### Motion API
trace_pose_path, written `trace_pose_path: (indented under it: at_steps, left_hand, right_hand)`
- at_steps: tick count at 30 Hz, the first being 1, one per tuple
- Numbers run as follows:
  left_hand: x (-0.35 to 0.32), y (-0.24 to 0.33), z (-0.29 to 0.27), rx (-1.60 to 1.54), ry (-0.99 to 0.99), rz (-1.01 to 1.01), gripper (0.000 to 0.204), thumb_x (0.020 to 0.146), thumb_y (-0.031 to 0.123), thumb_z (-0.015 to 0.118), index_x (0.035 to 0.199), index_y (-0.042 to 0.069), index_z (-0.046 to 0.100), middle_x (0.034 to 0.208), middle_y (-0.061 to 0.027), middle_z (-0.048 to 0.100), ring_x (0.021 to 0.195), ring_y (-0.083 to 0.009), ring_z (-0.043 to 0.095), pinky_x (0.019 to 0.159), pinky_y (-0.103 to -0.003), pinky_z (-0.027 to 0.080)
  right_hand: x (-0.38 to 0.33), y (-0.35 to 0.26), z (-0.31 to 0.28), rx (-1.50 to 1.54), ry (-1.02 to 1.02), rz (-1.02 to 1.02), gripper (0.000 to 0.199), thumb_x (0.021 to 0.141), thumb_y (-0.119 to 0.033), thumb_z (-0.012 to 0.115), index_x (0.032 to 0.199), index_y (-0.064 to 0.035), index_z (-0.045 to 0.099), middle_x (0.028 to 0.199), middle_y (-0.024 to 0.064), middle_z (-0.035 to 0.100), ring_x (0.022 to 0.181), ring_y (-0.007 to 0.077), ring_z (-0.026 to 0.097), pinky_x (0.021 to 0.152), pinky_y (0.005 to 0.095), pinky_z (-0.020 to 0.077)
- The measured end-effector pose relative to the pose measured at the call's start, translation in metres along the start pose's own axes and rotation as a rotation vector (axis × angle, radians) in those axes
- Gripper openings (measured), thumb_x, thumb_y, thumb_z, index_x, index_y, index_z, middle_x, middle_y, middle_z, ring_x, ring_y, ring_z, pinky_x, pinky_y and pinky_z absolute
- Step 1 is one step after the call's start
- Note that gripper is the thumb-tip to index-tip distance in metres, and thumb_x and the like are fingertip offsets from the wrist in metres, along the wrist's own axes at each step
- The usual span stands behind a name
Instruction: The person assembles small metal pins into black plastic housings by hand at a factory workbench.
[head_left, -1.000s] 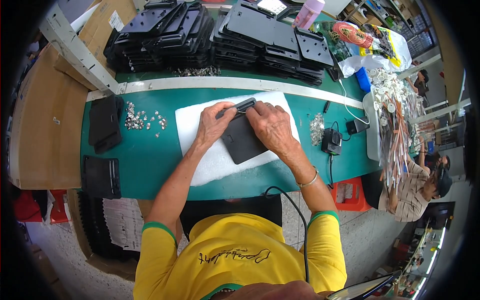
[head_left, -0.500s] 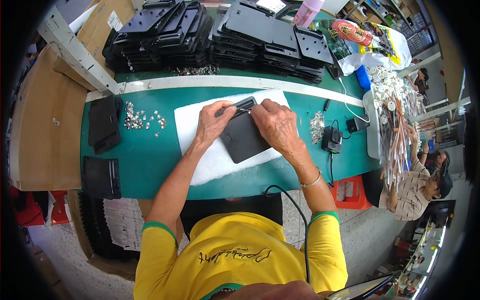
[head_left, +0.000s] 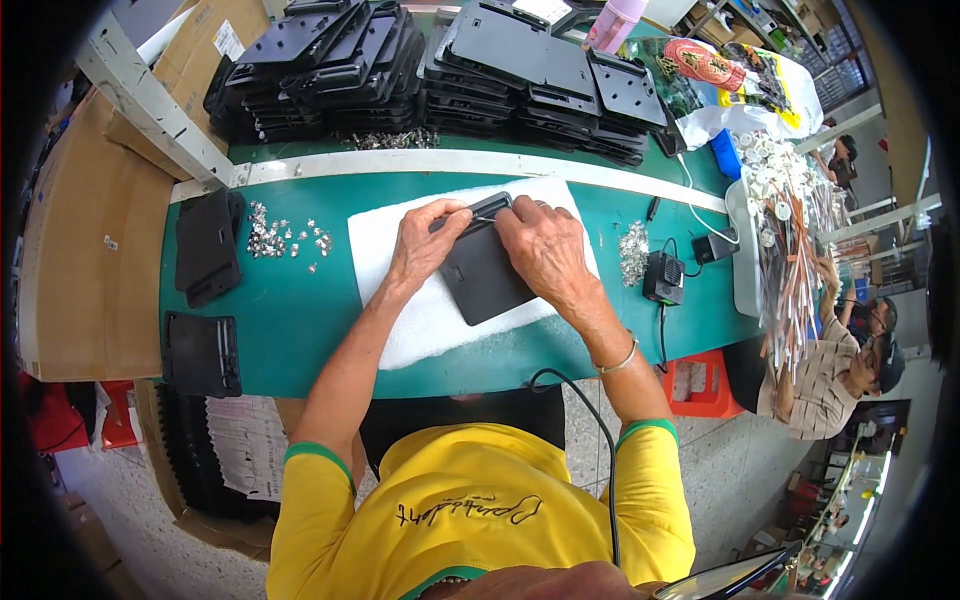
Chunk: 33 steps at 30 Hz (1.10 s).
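Observation:
A flat black plastic panel (head_left: pixel 484 280) lies tilted on a white foam sheet (head_left: pixel 405 335) in front of me. Along its far end runs a long slot with a thin shiny strip or rod in it. My left hand (head_left: pixel 428 240) is pinched at the slot's left end; what sits between thumb and forefinger is too small to name. Over the slot's right end my right hand (head_left: pixel 545 245) bends its fingers down and pinches, its fingertips hiding what they hold. Small metal parts (head_left: pixel 268 236) lie loose on the left, and small clear or silvery pieces (head_left: pixel 634 255) on the right.
Stacks of black panels (head_left: pixel 510 60) stand behind a white rail (head_left: pixel 400 165). More panels (head_left: pixel 208 250) lie at the left edge. On the right are a black adapter (head_left: pixel 664 278) with cables and a white bin (head_left: pixel 745 250) of strips. A co-worker (head_left: pixel 825 380) sits beyond.
My right hand has shifted slightly left along the slot, its fingers bending closer in. The left hand stays at the slot's left end, and the panel has barely moved.

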<state>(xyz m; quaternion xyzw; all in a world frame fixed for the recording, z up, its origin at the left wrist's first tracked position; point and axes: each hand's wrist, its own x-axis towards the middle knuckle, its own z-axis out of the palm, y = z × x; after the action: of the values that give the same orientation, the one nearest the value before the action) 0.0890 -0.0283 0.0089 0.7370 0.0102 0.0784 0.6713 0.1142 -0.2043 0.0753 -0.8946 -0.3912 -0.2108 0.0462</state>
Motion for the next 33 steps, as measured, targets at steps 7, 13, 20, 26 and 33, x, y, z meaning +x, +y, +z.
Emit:
trace_pose_path:
  at_steps: [7, 13, 20, 26, 33]
  left_hand:
    - [0.001, -0.008, 0.001, -0.010, 0.017, 0.006, 0.018, 0.087, 0.015, 0.065, 0.093, -0.001, 0.070, 0.080, -0.0032, 0.068, 0.075, -0.0097, 0.060, 0.070, -0.025, 0.049]
    - [0.000, -0.003, 0.000, -0.003, 0.020, -0.008, 0.018, 0.087, 0.015, 0.065, 0.092, -0.002, 0.070, 0.081, -0.0036, 0.068, 0.077, -0.0099, 0.060, 0.072, -0.025, 0.049]
    - [0.000, -0.005, -0.001, 0.021, 0.024, 0.036, 0.017, 0.088, 0.014, 0.064, 0.091, -0.002, 0.070, 0.080, -0.0033, 0.068, 0.078, -0.0096, 0.060, 0.073, -0.025, 0.049]
    - [0.001, -0.006, 0.000, 0.014, 0.026, 0.064, 0.017, 0.088, 0.014, 0.064, 0.090, -0.002, 0.069, 0.079, -0.0032, 0.067, 0.077, -0.0095, 0.059, 0.070, -0.025, 0.048]
    - [0.000, -0.007, 0.001, 0.025, 0.020, 0.094, 0.018, 0.089, 0.016, 0.064, 0.090, -0.002, 0.069, 0.079, -0.0037, 0.067, 0.076, -0.0102, 0.060, 0.070, -0.025, 0.049]
  right_hand:
    - [0.010, -0.005, -0.003, -0.043, -0.065, -0.064, 0.006, 0.076, -0.011, 0.060, 0.075, -0.0058, 0.059, 0.077, 0.0084, 0.058, 0.071, 0.0248, 0.063, 0.062, 0.0367, 0.0505]
    - [0.012, 0.000, -0.004, -0.006, -0.104, -0.071, 0.007, 0.076, -0.012, 0.061, 0.075, -0.0052, 0.060, 0.077, 0.0089, 0.059, 0.073, 0.0261, 0.065, 0.061, 0.0377, 0.0505]
    - [0.001, 0.008, 0.006, 0.151, -0.018, -0.004, 0.008, 0.081, -0.014, 0.066, 0.079, -0.0073, 0.065, 0.071, 0.0080, 0.056, 0.064, 0.0276, 0.063, 0.057, 0.0375, 0.0498]
    - [0.002, 0.013, 0.005, 0.193, -0.037, -0.019, 0.007, 0.081, -0.014, 0.068, 0.081, -0.0070, 0.065, 0.072, 0.0078, 0.057, 0.065, 0.0276, 0.062, 0.057, 0.0376, 0.0500]
    - [0.000, 0.017, 0.007, 0.229, -0.026, -0.023, 0.007, 0.081, -0.014, 0.068, 0.082, -0.0072, 0.065, 0.073, 0.0073, 0.058, 0.064, 0.0277, 0.062, 0.057, 0.0374, 0.0506]
